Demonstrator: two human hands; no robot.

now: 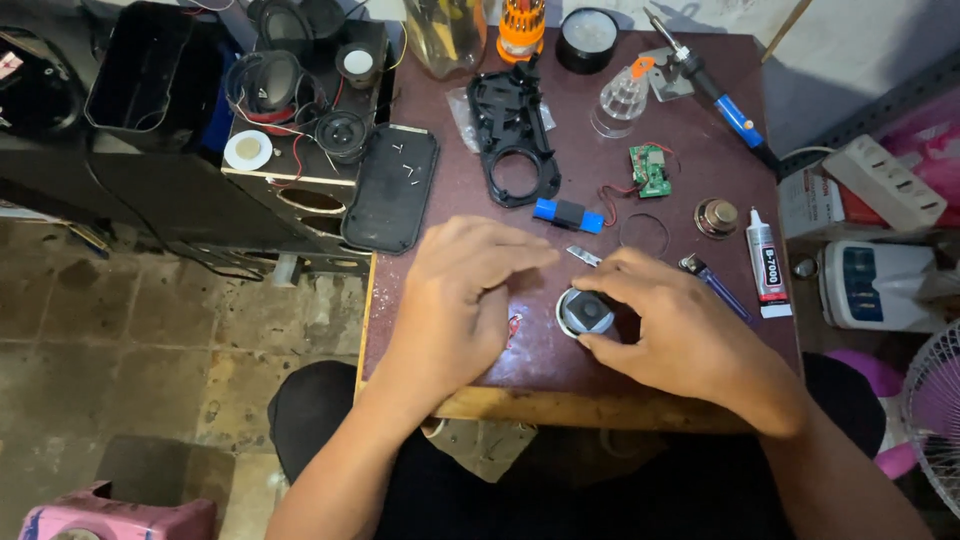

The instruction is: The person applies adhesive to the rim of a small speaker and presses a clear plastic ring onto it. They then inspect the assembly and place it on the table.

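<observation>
A small round speaker with a pale rim and dark centre lies on the dark maroon table near its front edge. My right hand curls around it, thumb and fingers touching its rim. My left hand hovers just left of the speaker, fingers bent and apart, holding nothing that I can see. Thin red wires show under its palm.
Behind the hands lie a blue battery, a green circuit board, a black plastic frame, a soldering iron, a glue tube and a lighter. A speaker cabinet with loose drivers stands left. A fan is at right.
</observation>
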